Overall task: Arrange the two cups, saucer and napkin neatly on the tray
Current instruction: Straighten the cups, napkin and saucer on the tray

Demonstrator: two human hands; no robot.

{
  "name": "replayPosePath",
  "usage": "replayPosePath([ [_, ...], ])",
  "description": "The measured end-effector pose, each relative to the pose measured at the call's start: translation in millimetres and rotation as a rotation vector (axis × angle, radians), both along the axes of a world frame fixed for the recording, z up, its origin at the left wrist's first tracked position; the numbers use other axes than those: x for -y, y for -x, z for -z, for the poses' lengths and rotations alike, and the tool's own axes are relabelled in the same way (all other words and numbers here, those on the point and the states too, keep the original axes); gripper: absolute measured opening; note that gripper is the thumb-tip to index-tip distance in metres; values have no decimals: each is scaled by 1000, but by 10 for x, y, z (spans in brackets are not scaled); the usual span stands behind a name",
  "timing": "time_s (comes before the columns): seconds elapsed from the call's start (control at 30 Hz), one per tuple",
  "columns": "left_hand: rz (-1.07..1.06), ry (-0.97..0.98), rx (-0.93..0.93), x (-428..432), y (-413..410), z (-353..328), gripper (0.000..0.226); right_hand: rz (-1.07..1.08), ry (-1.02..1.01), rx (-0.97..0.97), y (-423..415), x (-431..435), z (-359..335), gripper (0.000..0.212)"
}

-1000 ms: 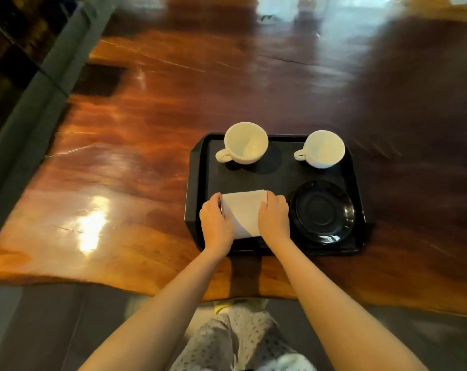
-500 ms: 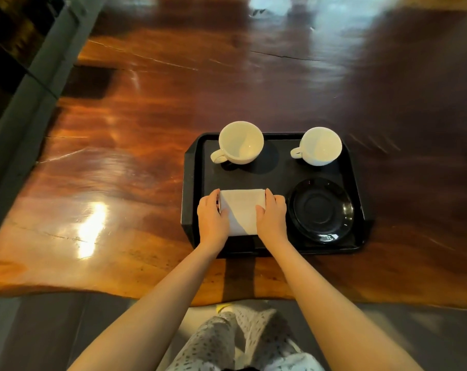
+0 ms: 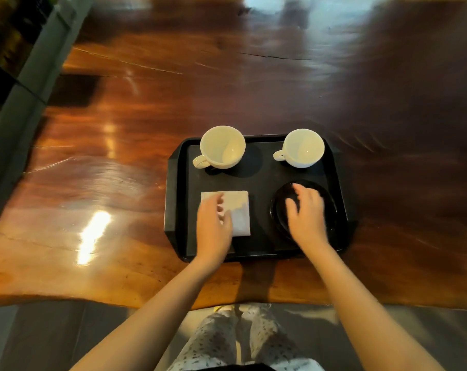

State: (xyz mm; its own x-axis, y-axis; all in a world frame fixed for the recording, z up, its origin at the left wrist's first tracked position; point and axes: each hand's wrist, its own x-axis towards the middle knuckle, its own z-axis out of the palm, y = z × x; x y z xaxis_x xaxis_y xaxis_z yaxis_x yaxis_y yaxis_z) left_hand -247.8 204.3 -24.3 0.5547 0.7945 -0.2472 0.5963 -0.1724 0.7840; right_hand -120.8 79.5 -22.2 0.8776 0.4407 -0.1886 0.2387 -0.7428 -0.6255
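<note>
A black tray point(image 3: 262, 245) lies on the wooden table near its front edge. Two white cups stand upright at the tray's back: the left cup point(image 3: 221, 147) and the right cup point(image 3: 302, 148), both with handles pointing left. A folded white napkin point(image 3: 239, 210) lies flat at the front left of the tray. My left hand point(image 3: 213, 228) rests on the napkin's left part, fingers slightly apart. A black saucer point(image 3: 330, 202) sits at the front right. My right hand point(image 3: 306, 212) hovers over or touches it, fingers spread, hiding most of its middle.
The glossy wooden table point(image 3: 120, 183) stretches far ahead and to both sides, with bright reflections on the left. A grey ledge point(image 3: 21, 84) runs along the far left. My legs point(image 3: 240, 341) show below the table's front edge.
My right hand has left the napkin's right edge and moved right onto the saucer. My left hand has shifted onto the napkin's left part. The cups have not moved.
</note>
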Motion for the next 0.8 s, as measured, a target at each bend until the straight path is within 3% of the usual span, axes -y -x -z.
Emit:
replayPosePath([
  [0.13,95,423,-134,556,-291,57,44,65,188,-38,-416,407,-85,40],
  [0.3,-42,652,-143,859,-555,209,42,33,291,-93,-555,491,63,42],
  [0.63,-177,615,-129,707,-580,172,32,2,236,-107,-602,432,112,38],
  [0.8,-67,536,-248,658,-559,-51,39,-27,187,-144,-681,458,96,44],
])
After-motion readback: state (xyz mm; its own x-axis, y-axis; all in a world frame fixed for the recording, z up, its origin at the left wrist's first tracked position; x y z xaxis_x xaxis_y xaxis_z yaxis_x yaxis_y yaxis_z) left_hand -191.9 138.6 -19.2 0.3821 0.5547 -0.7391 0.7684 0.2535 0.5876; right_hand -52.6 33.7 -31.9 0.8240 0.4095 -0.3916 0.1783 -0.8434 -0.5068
